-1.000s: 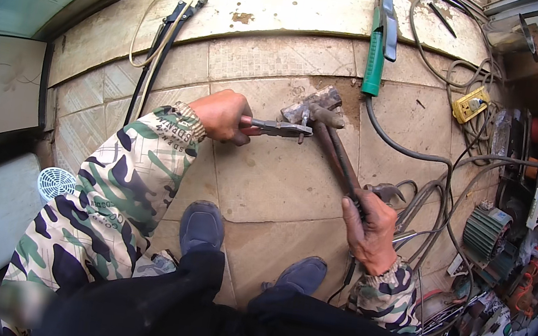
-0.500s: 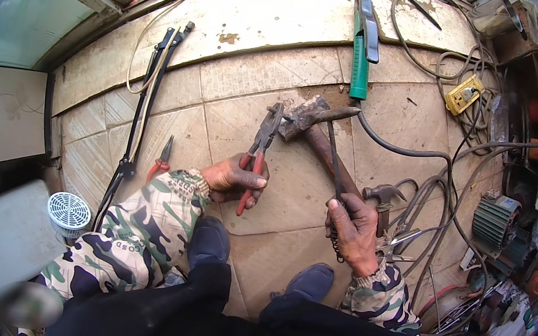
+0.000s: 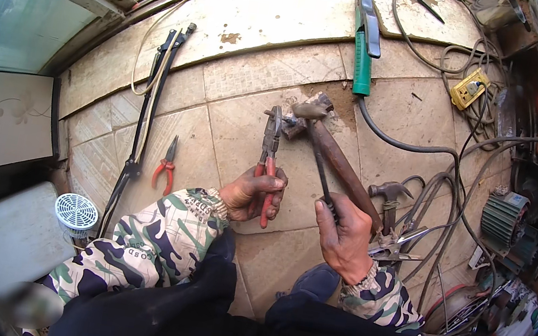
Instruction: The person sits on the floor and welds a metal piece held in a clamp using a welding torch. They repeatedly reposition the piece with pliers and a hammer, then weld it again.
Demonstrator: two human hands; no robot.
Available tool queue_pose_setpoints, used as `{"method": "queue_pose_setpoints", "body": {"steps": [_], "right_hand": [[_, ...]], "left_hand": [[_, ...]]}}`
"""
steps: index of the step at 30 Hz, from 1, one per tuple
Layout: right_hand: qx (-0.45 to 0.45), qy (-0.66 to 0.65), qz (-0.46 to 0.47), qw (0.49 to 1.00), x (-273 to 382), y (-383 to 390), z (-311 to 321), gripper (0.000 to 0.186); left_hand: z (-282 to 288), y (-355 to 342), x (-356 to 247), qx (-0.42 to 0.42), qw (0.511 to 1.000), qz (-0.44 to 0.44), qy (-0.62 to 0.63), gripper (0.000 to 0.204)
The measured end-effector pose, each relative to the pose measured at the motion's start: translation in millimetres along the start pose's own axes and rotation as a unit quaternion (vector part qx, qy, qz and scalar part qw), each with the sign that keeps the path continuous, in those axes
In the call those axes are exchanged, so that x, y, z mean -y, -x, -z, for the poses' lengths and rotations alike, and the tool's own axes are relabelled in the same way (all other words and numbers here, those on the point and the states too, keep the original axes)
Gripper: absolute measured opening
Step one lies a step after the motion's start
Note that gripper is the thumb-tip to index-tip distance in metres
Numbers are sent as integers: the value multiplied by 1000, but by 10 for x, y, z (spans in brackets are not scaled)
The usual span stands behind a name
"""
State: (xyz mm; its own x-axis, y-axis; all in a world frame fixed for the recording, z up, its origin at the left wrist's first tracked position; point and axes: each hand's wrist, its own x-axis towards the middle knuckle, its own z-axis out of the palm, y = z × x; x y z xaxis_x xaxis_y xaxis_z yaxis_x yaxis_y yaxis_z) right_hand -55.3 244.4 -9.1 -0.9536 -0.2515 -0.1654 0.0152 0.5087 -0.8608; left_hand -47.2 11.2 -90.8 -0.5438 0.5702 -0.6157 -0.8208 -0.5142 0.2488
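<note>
My left hand (image 3: pixel 251 194) is closed round the red handles of a pair of pliers (image 3: pixel 269 142), jaws pointing away from me. A small metal piece seems to be at the jaws, too small to name. In my right hand (image 3: pixel 346 239) is a chipping hammer (image 3: pixel 320 163) with a thin dark shaft. Its head is over the pliers' tip and a sledgehammer (image 3: pixel 341 167), which lies on the floor with its wooden handle toward me. Whether the chipping hammer's head touches anything, I cannot tell.
Red-handled pliers (image 3: pixel 167 165) and long black folding bars (image 3: pixel 150 105) lie left. A green welding electrode holder (image 3: pixel 362 64) lies ahead. Right are a claw hammer (image 3: pixel 390 192), cables (image 3: pixel 448 153), a yellow socket box (image 3: pixel 469 89) and a motor (image 3: pixel 504 216). A white drain cover (image 3: pixel 76 211) sits near left.
The chipping hammer's head has swung left toward the pliers' jaws and turned. My left hand has shifted slightly right with the pliers, uncovering the second pair on the floor.
</note>
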Motion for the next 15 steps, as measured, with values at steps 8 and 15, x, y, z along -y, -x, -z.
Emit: {"method": "queue_pose_setpoints", "body": {"steps": [8, 15], "right_hand": [[-20, 50, 24, 998, -31, -6, -51, 15], [-5, 42, -4, 999, -99, -29, -43, 18]], "left_hand": [[-61, 13, -33, -28, 999, -16, -14, 24], [-11, -27, -1, -41, 997, -21, -57, 24]]}}
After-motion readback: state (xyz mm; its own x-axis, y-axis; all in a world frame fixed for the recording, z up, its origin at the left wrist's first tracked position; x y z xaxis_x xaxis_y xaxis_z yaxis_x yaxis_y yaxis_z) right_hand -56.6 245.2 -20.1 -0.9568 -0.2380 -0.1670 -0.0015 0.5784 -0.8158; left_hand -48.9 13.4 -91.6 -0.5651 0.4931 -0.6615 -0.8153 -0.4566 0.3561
